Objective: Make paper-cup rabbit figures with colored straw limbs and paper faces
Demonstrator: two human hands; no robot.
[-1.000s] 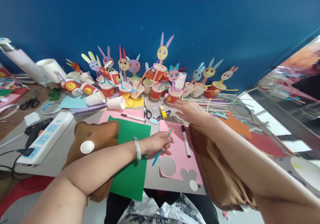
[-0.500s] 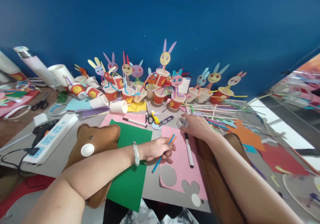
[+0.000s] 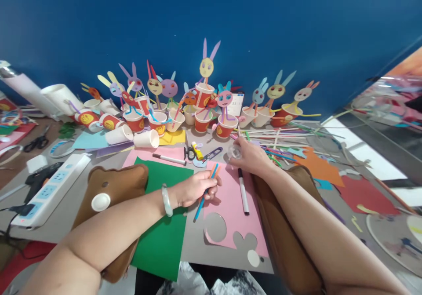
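My left hand [image 3: 200, 188], wearing a pale bangle [image 3: 167, 199], is closed around a thin blue stick [image 3: 198, 210] and an orange one, both like straws. It hovers above the gap between a green sheet [image 3: 161, 242] and a pink sheet [image 3: 227, 189] with round cut-outs. The fingers of my right hand [image 3: 252, 155] are pinched on a roll of clear tape [image 3: 234, 152] beyond the pink sheet. A white marker with a black cap [image 3: 244, 194] lies below that hand. The right fingertips are partly hidden.
Rabbit-faced figures in paper cups [image 3: 227, 125] line the blue wall. A brown cushion [image 3: 115, 178] and a power strip [image 3: 52, 189] sit left; another brown cushion [image 3: 280, 224] lies under my right forearm. Scissors [image 3: 189, 153], a glue tube [image 3: 197, 151] and a box cutter [image 3: 213, 153] lie mid-table.
The view has shifted, so the scene sits further left and higher. My right fingers have closed on the tape roll, which now looks tilted. My left hand still holds the sticks.
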